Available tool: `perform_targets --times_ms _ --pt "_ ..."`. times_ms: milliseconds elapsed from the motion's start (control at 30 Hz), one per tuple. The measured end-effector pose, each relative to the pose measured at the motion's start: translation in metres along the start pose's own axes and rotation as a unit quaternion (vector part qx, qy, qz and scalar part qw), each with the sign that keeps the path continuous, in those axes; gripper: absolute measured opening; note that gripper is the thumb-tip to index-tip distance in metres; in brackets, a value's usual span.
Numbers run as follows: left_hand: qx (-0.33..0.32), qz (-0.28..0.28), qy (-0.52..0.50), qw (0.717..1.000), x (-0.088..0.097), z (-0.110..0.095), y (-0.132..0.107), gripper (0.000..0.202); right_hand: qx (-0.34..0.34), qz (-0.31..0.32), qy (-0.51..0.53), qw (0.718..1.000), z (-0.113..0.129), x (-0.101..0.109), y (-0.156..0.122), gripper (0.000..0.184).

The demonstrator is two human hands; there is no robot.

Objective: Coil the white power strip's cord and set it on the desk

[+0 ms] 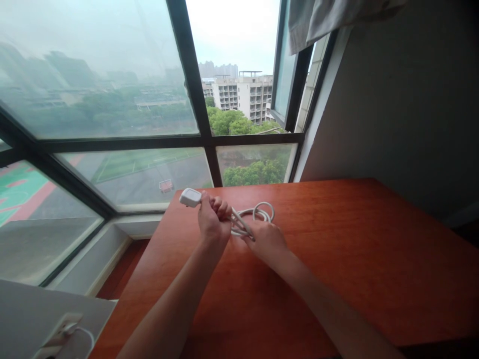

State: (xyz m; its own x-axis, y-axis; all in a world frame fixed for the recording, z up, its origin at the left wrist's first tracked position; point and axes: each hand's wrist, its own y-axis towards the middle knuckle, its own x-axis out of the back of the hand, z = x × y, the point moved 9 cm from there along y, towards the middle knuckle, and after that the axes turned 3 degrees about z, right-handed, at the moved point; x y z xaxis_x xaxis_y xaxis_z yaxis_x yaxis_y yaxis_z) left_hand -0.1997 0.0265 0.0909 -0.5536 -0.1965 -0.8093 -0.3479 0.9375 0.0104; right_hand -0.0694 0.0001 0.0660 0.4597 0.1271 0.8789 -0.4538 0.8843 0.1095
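My left hand (214, 217) is closed around a white charger (190, 197) and the start of its cable, with the blocky charger head sticking out to the left past the thumb. From there the white cable (242, 225) runs in loose strands to my right hand (266, 240), whose fingers are curled around it. Beyond the right hand, a loop of the same cable rests over the table. Both hands are just above the reddish-brown wooden table (337, 239), close together near its far left part. My right fingertips are mostly hidden.
Large dark-framed windows (123, 144) stand behind the table, one pane open. A grey curtain (318, 22) hangs at top right beside a dark wall (396, 99). At lower left, a wall socket (63, 331) has a white plug and cord in it.
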Motion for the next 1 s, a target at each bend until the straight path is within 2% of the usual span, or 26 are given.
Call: perform_targets --times_ms 100,200,300,400,533,633,700,767,867,933,1000 --pt "0.031 0.002 -0.017 0.999 -0.002 -0.006 0.001 0.049 -0.04 0.024 -0.016 0.999 -0.015 0.002 0.001 0.031" --pt "0.048 -0.002 -0.025 0.999 0.002 -0.016 0.009 0.047 -0.042 0.029 0.003 0.999 -0.024 0.009 0.001 0.025" --pt "0.068 -0.023 -0.044 0.996 0.015 -0.021 0.02 0.043 -0.031 0.013 0.027 0.999 -0.029 0.017 -0.001 0.023" --pt "0.076 -0.032 -0.046 0.996 0.026 -0.016 0.029 0.042 -0.003 -0.021 0.058 0.998 -0.032 0.022 -0.002 0.024" --pt "0.044 0.011 0.003 0.999 0.028 -0.008 0.03 0.033 0.014 -0.068 0.176 0.982 -0.042 0.027 -0.002 0.027" --pt "0.017 0.068 0.077 0.995 0.02 -0.002 0.024 0.02 -0.018 -0.102 0.262 0.96 -0.06 0.031 -0.002 0.033" --pt "0.009 0.106 0.128 0.986 0.013 0.002 0.02 0.023 -0.049 -0.121 0.304 0.944 -0.074 0.031 -0.001 0.037" --pt "-0.014 0.133 0.168 0.977 0.007 0.003 0.016 0.025 -0.082 -0.13 0.347 0.925 -0.087 0.029 0.0 0.039" --pt "-0.106 0.163 0.222 0.956 -0.005 -0.006 0.008 0.021 -0.115 -0.114 0.421 0.892 -0.098 0.021 0.003 0.037" --pt "-0.178 0.189 0.273 0.926 -0.013 -0.013 0.001 0.018 -0.127 -0.097 0.468 0.869 -0.099 0.017 0.004 0.036" --pt "-0.235 0.222 0.336 0.885 -0.018 -0.016 -0.005 0.015 -0.14 -0.085 0.508 0.846 -0.1 0.015 0.004 0.034"
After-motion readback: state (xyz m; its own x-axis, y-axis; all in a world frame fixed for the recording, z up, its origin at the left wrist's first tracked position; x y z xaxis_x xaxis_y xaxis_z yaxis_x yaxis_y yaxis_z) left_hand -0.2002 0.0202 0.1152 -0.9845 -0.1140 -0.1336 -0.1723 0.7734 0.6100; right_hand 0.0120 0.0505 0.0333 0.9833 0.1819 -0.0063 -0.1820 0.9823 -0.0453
